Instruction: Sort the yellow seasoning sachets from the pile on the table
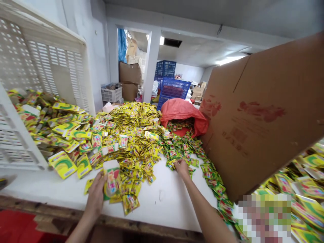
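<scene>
My left hand [95, 191] is closed around a small yellow-and-green carton [112, 179], held upright with its white top flap raised. Past the white table's near middle, my right hand [181, 166] has its fingers pinched on a small sachet [172, 164] at the edge of the green sachets [186, 146]. Between and beyond my hands spreads a big heap of yellow sachets [136, 135]. More yellow cartons [64, 163] lie left of the heap, spilling from a tipped white plastic crate [84, 77].
A red sack [177, 109] lies open behind the green sachets. Along the right stands a large cardboard box [263, 111], with more cartons [308, 189] beyond its lower edge. Blue crates [174, 87] are stacked in the background. The white tabletop [162, 199] ends at a wooden front edge.
</scene>
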Demonstrator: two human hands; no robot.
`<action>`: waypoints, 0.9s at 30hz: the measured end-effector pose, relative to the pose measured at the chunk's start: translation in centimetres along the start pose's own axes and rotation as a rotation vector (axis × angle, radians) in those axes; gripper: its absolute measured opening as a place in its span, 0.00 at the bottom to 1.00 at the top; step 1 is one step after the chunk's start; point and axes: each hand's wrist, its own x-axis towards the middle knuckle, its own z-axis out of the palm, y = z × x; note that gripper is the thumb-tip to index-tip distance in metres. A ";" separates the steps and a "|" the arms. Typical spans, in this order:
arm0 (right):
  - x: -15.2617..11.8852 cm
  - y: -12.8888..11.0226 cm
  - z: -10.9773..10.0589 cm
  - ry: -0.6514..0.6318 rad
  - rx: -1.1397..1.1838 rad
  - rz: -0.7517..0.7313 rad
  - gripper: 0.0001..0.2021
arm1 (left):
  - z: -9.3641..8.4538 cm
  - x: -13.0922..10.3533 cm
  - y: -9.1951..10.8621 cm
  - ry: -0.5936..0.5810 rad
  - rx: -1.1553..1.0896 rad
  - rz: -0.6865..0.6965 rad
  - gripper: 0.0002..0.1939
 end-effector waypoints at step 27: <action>-7.5 -4.5 -0.6 -0.267 0.233 -0.189 0.22 | 8.7 -7.3 -5.4 -0.634 -0.077 -0.347 0.20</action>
